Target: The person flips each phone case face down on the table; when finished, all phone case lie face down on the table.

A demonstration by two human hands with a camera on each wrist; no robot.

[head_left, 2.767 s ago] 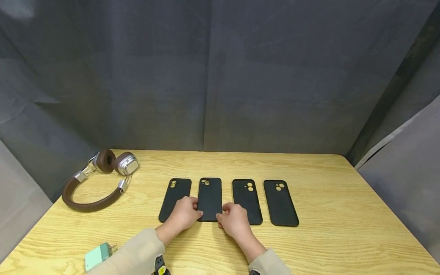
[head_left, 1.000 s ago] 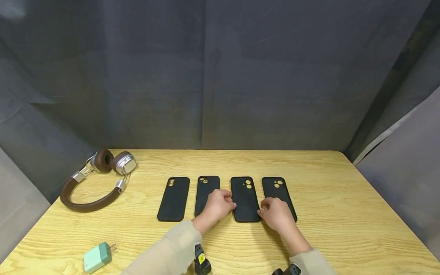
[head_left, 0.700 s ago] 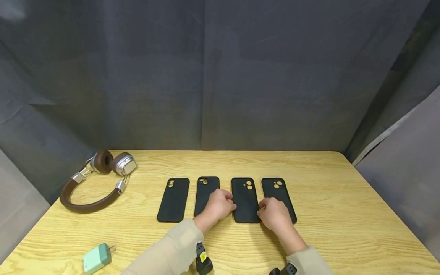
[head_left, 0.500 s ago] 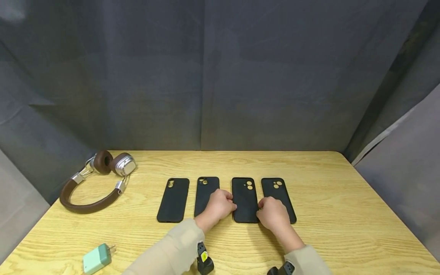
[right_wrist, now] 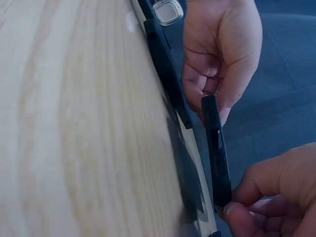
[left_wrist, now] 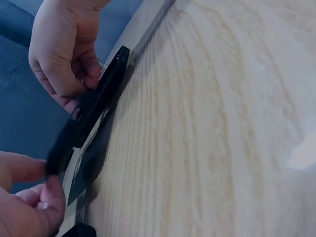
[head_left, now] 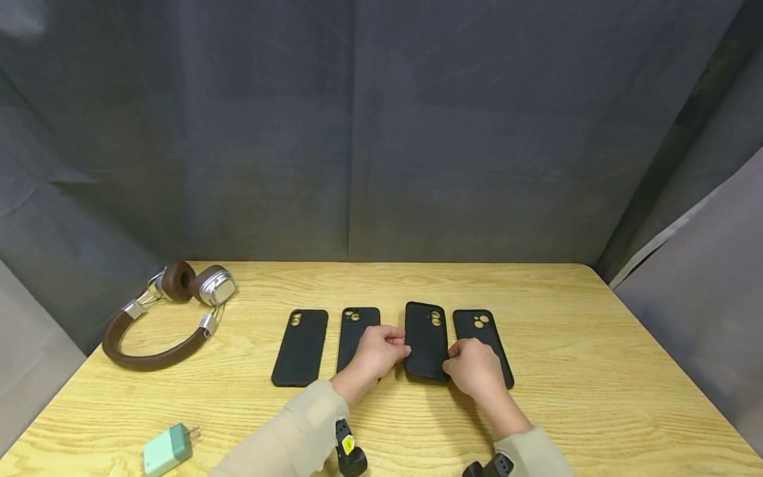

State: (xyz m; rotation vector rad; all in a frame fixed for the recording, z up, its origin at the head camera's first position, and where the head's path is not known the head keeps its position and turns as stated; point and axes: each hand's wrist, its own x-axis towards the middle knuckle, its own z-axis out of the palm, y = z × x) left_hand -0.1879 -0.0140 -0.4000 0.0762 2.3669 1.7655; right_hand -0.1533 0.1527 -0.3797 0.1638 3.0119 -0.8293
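Observation:
Four is avoided here: several black phone cases lie in a row on the wooden table. Between my two hands is the third phone case from the left [head_left: 426,341], lifted off the tabletop, its camera cutouts at the top right. My left hand [head_left: 374,351] pinches its left edge between thumb and fingers. At the opposite edge my right hand [head_left: 473,368] pinches it the same way. In the right wrist view the held phone case [right_wrist: 216,153] shows edge-on, raised above the table. My left forearm and hand partly cover the second phone case [head_left: 356,331]; my right hand overlaps the rightmost phone case [head_left: 495,338].
The leftmost phone case [head_left: 301,348] lies flat. Brown and silver headphones [head_left: 161,358] sit at the table's back left. A mint green charger [head_left: 167,450] with metal prongs lies at the front left. A dark curtain [head_left: 381,132] hangs behind the wooden table [head_left: 596,371].
Both hands moved right from the second phone case to the third and took its edges. In the last half second that case has risen from the table.

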